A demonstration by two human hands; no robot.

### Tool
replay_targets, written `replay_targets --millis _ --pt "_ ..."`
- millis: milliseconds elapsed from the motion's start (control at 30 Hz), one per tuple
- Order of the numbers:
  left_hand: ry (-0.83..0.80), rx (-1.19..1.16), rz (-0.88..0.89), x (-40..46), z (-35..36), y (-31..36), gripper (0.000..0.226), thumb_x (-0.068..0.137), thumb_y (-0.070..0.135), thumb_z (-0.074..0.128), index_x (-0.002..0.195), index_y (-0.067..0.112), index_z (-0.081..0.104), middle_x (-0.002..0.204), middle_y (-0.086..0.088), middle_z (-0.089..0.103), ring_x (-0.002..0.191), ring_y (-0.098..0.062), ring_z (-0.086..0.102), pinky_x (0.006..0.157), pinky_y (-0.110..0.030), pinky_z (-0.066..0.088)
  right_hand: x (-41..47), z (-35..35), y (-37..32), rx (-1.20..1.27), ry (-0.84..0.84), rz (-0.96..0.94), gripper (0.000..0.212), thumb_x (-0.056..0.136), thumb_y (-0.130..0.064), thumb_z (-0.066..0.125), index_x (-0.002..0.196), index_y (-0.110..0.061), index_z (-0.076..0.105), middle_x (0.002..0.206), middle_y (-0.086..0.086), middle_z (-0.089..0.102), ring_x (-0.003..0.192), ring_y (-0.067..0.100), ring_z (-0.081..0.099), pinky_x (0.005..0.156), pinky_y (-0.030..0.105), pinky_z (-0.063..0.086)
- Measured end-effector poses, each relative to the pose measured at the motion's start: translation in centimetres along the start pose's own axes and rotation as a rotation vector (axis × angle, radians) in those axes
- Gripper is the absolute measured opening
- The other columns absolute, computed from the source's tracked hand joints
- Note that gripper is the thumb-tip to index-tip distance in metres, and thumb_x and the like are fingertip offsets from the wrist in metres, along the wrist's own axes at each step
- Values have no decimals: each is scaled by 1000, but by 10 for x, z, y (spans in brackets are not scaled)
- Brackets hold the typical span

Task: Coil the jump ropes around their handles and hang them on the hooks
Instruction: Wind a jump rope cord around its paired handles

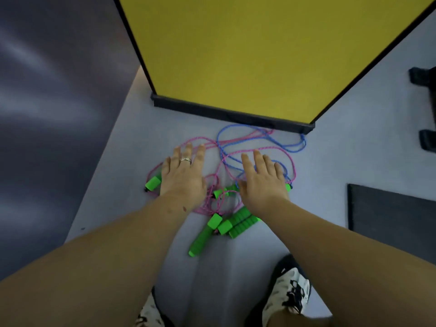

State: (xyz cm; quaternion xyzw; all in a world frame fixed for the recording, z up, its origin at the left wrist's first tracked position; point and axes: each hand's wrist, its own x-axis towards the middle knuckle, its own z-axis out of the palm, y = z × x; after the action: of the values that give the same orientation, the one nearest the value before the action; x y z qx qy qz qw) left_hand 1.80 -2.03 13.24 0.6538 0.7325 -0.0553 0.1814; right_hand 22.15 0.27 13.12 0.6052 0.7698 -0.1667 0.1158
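Nearest, two patterned shoes (289,295) stand on the grey floor (122,147). Behind the wrists lie three green foam handles (232,224) in a cluster. The left hand (182,172) and right hand (262,178) hover palm-down, fingers (201,149) straight and spread, holding nothing. Under and beyond the fingertips sprawl tangled pink rope (221,161) and blue rope (292,147), reaching the yellow panel (247,55).
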Motion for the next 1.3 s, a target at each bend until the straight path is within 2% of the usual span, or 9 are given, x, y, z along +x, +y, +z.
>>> replay_targets --millis 167,400,567,667,767,900,1033,1200,1300 --pt "-162 14 54 10 66 11 85 98 37 50 164 29 -3 174 -5 3 160 -34 2 127 -53 10 17 58 12 -84 -232 -49 63 102 -39 37 160 -26 19 172 7 -1 157 34 2 126 53 7" --pt "-354 166 336 52 128 21 62 95 22 54 154 21 32 164 -1 32 156 -30 20 122 -49 25 65 101 18 -285 -443 -276 68 92 -27 52 157 -25 32 169 -2 13 157 30 5 127 51 5" --pt "-414 231 353 71 134 19 46 99 23 50 143 23 41 152 -1 46 143 -27 40 114 -46 35 86 115 13 -315 -430 -348 62 89 -32 57 149 -26 44 161 -2 32 151 31 19 125 52 11" --pt "-474 286 310 73 130 5 49 95 20 60 141 24 42 147 -1 49 139 -28 44 110 -46 37 90 114 10 -211 -412 -236 57 84 -17 60 139 -20 43 148 5 49 145 32 29 121 50 20" --pt "-521 316 264 69 132 -10 57 90 11 63 141 24 41 147 -4 49 137 -31 44 108 -49 39 89 114 8 -241 -406 -184 63 81 -6 66 138 -17 41 143 9 53 141 34 32 120 50 23" --pt "-558 348 218 66 130 -12 64 86 10 67 142 23 38 144 -8 53 132 -34 44 106 -50 38 80 117 12 -335 -331 -185 49 86 -15 58 135 -19 52 138 7 50 134 34 35 116 49 24" --pt "-430 234 180 67 109 7 59 86 32 67 140 21 46 143 -4 50 134 -31 40 108 -48 36 78 97 11 -227 -162 -141 40 78 -24 62 116 -18 52 120 7 64 121 32 44 104 46 31" --pt "-181 -360 60 76 57 30 74 76 32 69 144 27 42 123 -12 67 117 -36 61 97 -45 52 75 42 7 -103 27 -86 34 86 -30 64 111 -20 43 117 7 68 116 33 50 94 45 37" --pt "-70 -432 138 76 24 26 35 80 18 64 114 26 63 102 -10 66 100 -36 65 81 -41 52 65 9 3 44 40 -65 47 82 -42 69 117 -21 45 118 4 62 117 32 50 94 45 38"
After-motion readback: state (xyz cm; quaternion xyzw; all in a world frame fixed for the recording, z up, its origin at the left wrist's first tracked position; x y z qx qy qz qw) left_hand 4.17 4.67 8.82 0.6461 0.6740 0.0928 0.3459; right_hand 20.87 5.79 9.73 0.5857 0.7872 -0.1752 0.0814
